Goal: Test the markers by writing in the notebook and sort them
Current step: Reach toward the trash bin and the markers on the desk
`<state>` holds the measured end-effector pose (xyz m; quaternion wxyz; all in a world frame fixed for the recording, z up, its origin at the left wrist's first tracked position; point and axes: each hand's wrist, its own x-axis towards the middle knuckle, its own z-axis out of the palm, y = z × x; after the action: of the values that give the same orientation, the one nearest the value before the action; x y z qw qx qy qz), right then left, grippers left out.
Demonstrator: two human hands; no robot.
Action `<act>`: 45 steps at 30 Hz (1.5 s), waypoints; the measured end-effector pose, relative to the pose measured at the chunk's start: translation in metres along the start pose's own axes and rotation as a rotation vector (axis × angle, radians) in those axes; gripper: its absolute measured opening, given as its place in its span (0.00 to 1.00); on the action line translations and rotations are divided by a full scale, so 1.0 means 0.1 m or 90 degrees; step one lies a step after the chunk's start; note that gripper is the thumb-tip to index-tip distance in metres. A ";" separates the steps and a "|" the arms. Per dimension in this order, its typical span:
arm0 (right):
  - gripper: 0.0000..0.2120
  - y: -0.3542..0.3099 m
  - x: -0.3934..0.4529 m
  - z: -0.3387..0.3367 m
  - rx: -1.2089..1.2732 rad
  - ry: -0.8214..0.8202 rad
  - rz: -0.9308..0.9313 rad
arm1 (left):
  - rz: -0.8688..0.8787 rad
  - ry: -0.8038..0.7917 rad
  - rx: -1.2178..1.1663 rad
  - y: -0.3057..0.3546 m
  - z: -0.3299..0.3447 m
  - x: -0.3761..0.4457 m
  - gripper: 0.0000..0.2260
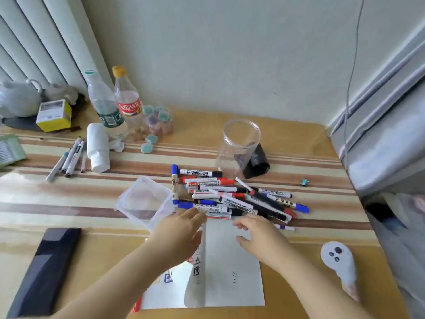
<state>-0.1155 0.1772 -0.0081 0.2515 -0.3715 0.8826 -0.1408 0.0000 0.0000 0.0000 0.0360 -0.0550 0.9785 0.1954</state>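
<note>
Head view, looking down on a striped table (69, 199). I go from the largest thing to the smallest.

The notebook (230, 268) lies open at six o'clock, its white page showing a few faint marks. Above it, at the centre, sits the pile of whiteboard markers (232, 196), red, blue and black caps crossed over one another. A clear round jar (239, 143) stands at one o'clock from the pile; a clear rectangular tub (145, 201) lies tilted at nine o'clock, touching it. A smaller group of markers (69, 160) rests well apart at ten o'clock.

My left hand (179, 236) reaches to the pile's near edge, fingers relaxed, tips just at a marker but grasping nothing that I can see. My right hand (255, 233) hovers over the page's top edge, fingers loosely spread and holding nothing.

Risks, as I judge them: pulling one marker from the tangle could roll others onto the page or off the table's right edge, and the left forearm hides part of the notebook, so a sleeve-side nudge could shift it.
</note>
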 end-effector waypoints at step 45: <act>0.20 -0.54 -0.37 1.53 0.079 0.160 -0.190 | -0.093 0.250 0.163 -0.42 1.01 -1.22 0.10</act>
<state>0.0221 0.1576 -0.1001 0.1380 -0.4617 0.8317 -0.2756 0.1310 0.0120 -0.0972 -0.1343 -0.1577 0.9769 0.0519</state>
